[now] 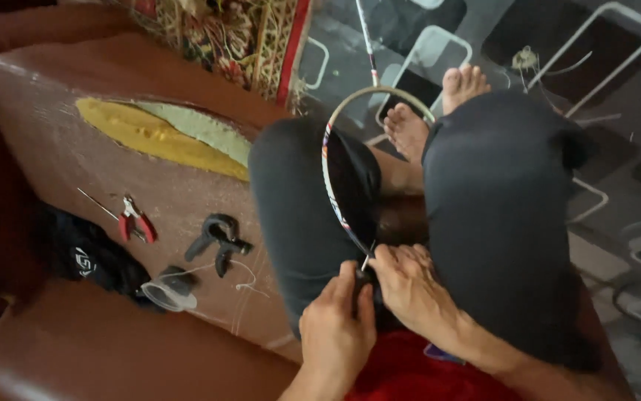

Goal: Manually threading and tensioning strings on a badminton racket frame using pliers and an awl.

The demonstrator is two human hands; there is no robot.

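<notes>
A racket frame (329, 174) stands between my knees, its head pointing away toward my bare feet (439, 108) and its shaft (366, 37) running on past them. My left hand (335, 327) grips the near end of the frame from below. My right hand (409, 286) pinches a thin white string end (367, 260) at the same spot on the rim. Both hands touch each other there. My legs are in dark trousers (498, 193).
I sit on a worn brown sofa (53, 126) with torn padding showing yellow (149, 137). On the seat to my left lie red-handled cutters (136, 221), a black clamp tool (218, 238), a loose white string (242, 278), a clear cup (168, 293) and a black cloth (83, 252). A patterned rug (231, 37) lies beyond.
</notes>
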